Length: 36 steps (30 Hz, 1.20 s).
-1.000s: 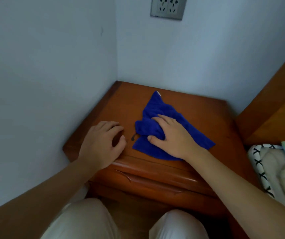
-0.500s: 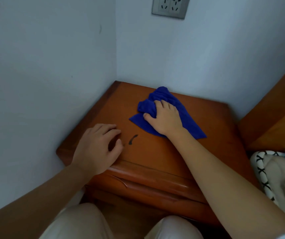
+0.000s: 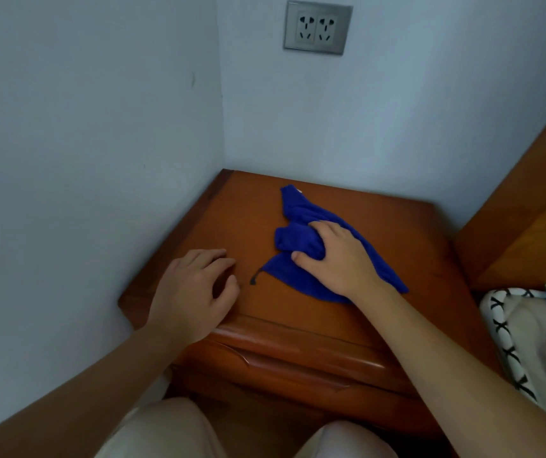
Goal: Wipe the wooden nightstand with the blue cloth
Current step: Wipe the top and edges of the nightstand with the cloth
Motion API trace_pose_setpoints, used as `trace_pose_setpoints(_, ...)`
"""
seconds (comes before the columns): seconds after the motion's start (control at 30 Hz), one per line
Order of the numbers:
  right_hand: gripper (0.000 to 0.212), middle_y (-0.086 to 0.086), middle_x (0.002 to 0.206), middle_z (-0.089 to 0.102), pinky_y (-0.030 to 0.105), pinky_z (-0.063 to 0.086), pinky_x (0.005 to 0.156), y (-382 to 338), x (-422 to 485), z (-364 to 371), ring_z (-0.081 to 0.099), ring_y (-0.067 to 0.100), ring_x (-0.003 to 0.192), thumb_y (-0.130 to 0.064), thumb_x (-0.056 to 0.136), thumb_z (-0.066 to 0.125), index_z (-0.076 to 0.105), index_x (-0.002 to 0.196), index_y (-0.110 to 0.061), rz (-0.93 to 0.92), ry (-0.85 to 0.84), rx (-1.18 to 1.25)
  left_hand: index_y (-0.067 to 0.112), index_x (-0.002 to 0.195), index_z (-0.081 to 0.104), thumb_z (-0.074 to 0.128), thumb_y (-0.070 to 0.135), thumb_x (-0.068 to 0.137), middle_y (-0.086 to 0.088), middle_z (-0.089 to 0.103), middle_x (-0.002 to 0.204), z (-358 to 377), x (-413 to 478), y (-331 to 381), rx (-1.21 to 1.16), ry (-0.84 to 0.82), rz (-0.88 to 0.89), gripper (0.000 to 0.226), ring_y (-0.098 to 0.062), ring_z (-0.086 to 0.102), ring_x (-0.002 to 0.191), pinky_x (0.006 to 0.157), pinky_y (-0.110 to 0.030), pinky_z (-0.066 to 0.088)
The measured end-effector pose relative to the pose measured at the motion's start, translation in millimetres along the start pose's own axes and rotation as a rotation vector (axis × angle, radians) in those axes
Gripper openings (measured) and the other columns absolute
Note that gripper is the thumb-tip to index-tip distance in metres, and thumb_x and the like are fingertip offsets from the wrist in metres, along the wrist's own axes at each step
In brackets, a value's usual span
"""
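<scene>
The wooden nightstand [image 3: 407, 233] stands in the corner between two white walls. A crumpled blue cloth [image 3: 298, 213] lies on the middle of its top. My right hand [image 3: 337, 259] presses down on the cloth and bunches it under the fingers and thumb. A small dark loop [image 3: 254, 280] hangs off the cloth's near-left corner. My left hand [image 3: 192, 292] rests on the top near the front left corner, fingers curled and holding nothing.
White walls close in on the left and behind. A double wall socket [image 3: 317, 27] sits above the nightstand. A wooden bed frame [image 3: 529, 209] and bedding [image 3: 529, 338] lie to the right. My knees [image 3: 165, 431] are below the drawer front.
My right hand has drawn the cloth back from the far edge toward the front of the top. The left hand has stayed in place.
</scene>
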State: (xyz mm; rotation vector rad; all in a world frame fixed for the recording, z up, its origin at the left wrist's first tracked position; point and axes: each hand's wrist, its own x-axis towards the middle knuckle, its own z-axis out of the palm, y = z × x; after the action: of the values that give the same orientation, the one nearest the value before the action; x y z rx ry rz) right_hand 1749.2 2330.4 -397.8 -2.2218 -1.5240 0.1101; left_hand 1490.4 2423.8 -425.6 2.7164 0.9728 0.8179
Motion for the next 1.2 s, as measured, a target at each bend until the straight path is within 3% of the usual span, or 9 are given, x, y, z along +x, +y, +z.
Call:
trace_pose_setpoints(0.23, 0.065, 0.004, 0.145, 0.056, 0.045, 0.04, 0.11, 15.1, 65.8, 12.4, 0.051, 0.029, 0.131, -0.063, 0.09, 0.055, 0.053, 0.139, -0.02, 0.124, 0.08, -0.095, 0.013, 0.112, 0.075, 0.048, 0.037, 0.091, -0.002, 0.07, 0.121, 3.0, 0.7, -4.7, -0.032, 0.049, 0.039, 0.041, -0.021, 0.062, 0.113, 0.088, -0.04, 0.049)
trace_pose_setpoints(0.4, 0.072, 0.008, 0.156, 0.045, 0.053, 0.03, 0.119, -10.1, 99.3, 32.8, 0.042, 0.032, 0.142, -0.063, 0.094, 0.047, 0.043, 0.15, -0.018, 0.095, 0.033, -0.125, 0.012, 0.11, 0.075, 0.049, 0.035, 0.09, -0.003, 0.071, 0.118, 4.7, 1.2, -5.0, -0.03, 0.057, 0.046, 0.04, -0.022, 0.062, 0.111, 0.088, -0.042, 0.05)
trace_pose_setpoints(0.67, 0.07, 0.006, 0.157, 0.046, 0.046, 0.031, 0.12, -39.7, 46.0, 40.3, 0.039, 0.026, 0.146, -0.061, 0.095, 0.052, 0.046, 0.15, -0.018, -0.112, -0.02, -0.069, 0.014, 0.108, 0.075, 0.048, 0.035, 0.089, -0.002, 0.07, 0.116, 2.8, 1.7, -3.4, -0.017, 0.057, 0.024, 0.039, -0.023, 0.063, 0.109, 0.087, -0.042, 0.05)
trace_pose_setpoints(0.77, 0.068, 0.006, 0.154, 0.048, 0.041, 0.031, 0.119, -46.5, 18.4, 40.6, 0.042, 0.026, 0.143, -0.058, 0.096, 0.054, 0.047, 0.149, -0.016, -0.079, 0.04, -0.045, 0.014, 0.106, 0.075, 0.048, 0.036, 0.089, -0.002, 0.071, 0.113, 3.6, -0.2, -2.3, -0.017, 0.072, 0.004, 0.038, -0.024, 0.063, 0.106, 0.086, -0.04, 0.05)
trace_pose_setpoints(0.9, 0.071, 0.006, 0.159, 0.043, 0.045, 0.028, 0.123, -49.2, -7.8, 43.2, 0.037, 0.026, 0.147, -0.061, 0.096, 0.05, 0.042, 0.152, -0.017, -0.055, 0.051, -0.052, 0.012, 0.109, 0.072, 0.048, 0.039, 0.091, -0.004, 0.071, 0.112, 0.2, 1.0, -0.5, -0.019, 0.021, -0.011, 0.041, -0.026, 0.064, 0.106, 0.087, -0.042, 0.052)
trace_pose_setpoints(1.07, 0.071, 0.002, 0.156, 0.046, 0.04, 0.027, 0.122, -46.0, -17.1, 38.8, 0.039, 0.023, 0.145, -0.06, 0.094, 0.056, 0.045, 0.15, -0.019, -0.075, 0.051, -0.021, 0.012, 0.105, 0.073, 0.052, 0.033, 0.093, -0.005, 0.071, 0.109, -19.3, 1.6, -27.0, 0.06, 0.023, 0.127, 0.032, -0.025, 0.066, 0.099, 0.084, -0.043, 0.052)
trace_pose_setpoints(1.2, 0.064, 0.0, 0.146, 0.055, 0.041, 0.035, 0.116, -42.9, 0.3, 38.7, 0.049, 0.022, 0.135, -0.061, 0.09, 0.059, 0.053, 0.14, -0.021, -0.066, 0.085, -0.011, 0.014, 0.105, 0.074, 0.05, 0.035, 0.092, -0.003, 0.07, 0.111, -24.0, -5.1, -52.1, 0.058, 0.077, 0.001, 0.034, -0.026, 0.065, 0.103, 0.087, -0.043, 0.052)
